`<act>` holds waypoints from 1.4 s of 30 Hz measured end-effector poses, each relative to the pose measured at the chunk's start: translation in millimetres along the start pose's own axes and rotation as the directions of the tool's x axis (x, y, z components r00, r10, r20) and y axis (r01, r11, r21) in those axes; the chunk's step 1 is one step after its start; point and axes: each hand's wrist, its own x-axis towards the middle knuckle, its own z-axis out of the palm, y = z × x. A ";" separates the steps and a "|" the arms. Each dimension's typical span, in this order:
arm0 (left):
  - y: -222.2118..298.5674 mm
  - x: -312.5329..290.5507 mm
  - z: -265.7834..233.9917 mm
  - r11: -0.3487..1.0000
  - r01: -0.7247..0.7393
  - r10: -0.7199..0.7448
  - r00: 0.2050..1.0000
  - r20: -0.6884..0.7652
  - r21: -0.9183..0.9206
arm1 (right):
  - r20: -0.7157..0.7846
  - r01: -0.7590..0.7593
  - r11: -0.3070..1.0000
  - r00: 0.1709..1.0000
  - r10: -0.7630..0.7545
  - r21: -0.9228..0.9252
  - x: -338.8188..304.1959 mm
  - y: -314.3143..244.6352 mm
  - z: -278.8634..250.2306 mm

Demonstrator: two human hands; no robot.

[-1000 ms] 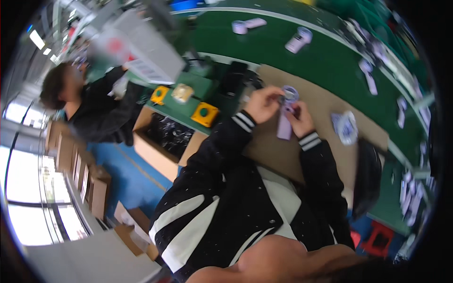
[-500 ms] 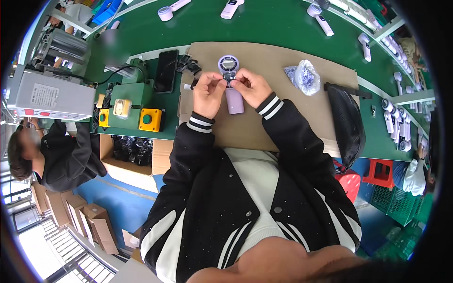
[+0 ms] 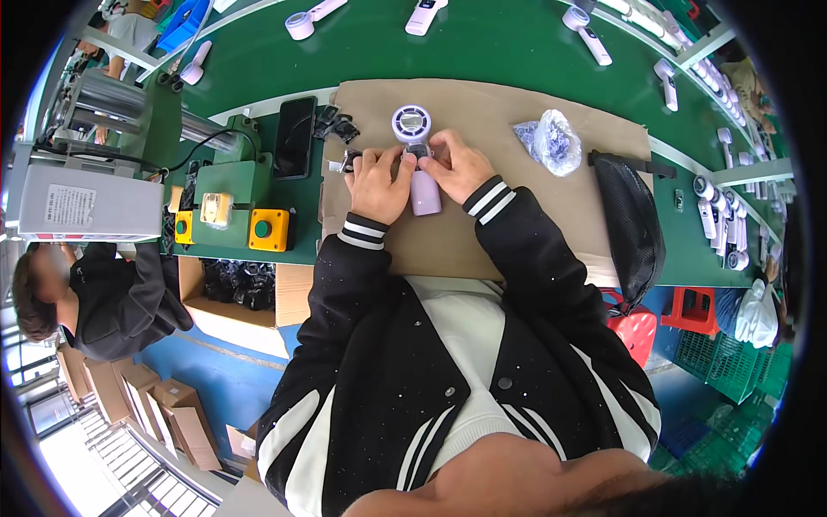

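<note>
A lilac handheld fan point(image 3: 426, 195) lies on the cardboard in front of me, its round head point(image 3: 412, 123) pointing away. A small dark piece point(image 3: 419, 151) sits at its neck, partly covered by my fingers. My right hand point(image 3: 462, 171) grips the neck from the right, thumb pressed by the dark piece. From the left, my left hand point(image 3: 376, 187) holds the neck with thumb and index finger, its other fingers bent over the cardboard. Beside those fingertips is a small black part point(image 3: 351, 160), partly hidden.
A clear bag of small purplish pieces point(image 3: 558, 144) and a black mesh pouch point(image 3: 631, 228) lie right. On the left are a phone point(image 3: 295, 138), black parts point(image 3: 337, 126) and a green machine with yellow button boxes point(image 3: 269, 230). More fans point(image 3: 587, 36) rest on the green surface beyond.
Both hands have come down from a raised pinch on the small dark piece to the fan's neck. My left hand has flattened, its fingers reaching left beside the black part.
</note>
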 end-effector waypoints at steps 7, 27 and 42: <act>8.2 6.6 -0.9 0.874 0.166 -0.091 0.979 0.182 -0.457 | -0.012 0.140 0.985 0.990 -0.140 0.100 -2.7 8.9 7.1; 31.1 24.5 6.1 0.532 -0.054 0.073 0.997 -0.017 -0.845 | -0.188 0.248 0.902 0.963 -0.191 0.352 -2.4 6.4 -32.2; 23.8 15.4 4.8 0.565 -0.187 0.106 0.982 -0.154 -0.804 | -0.212 0.354 0.857 0.933 -0.293 0.375 -0.9 13.4 -13.0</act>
